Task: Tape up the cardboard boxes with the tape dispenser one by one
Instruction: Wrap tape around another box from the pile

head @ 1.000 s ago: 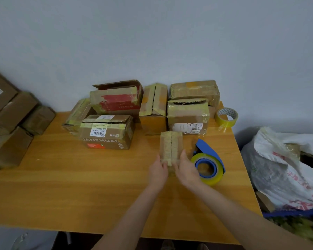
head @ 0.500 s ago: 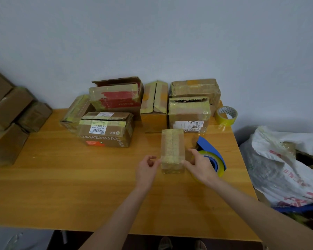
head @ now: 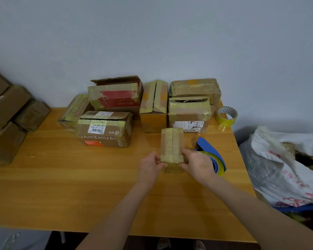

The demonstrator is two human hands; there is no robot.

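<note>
A small narrow cardboard box (head: 172, 145) with yellowish tape along its top stands on the wooden table (head: 79, 186), right of centre. My left hand (head: 149, 166) grips its near left corner and my right hand (head: 197, 164) grips its near right corner. The blue tape dispenser (head: 212, 156) with a yellow roll lies just right of the box, partly hidden behind my right hand. Neither hand touches it.
Several taped cardboard boxes (head: 105, 129) stand in a row at the back of the table. A loose yellow tape roll (head: 226, 116) sits at the back right corner. More boxes (head: 9, 116) are stacked at left. A white sack (head: 285, 168) lies right of the table.
Both hands had drawn back a little from the small box half a second ago. Now they have closed on its near corners again.
</note>
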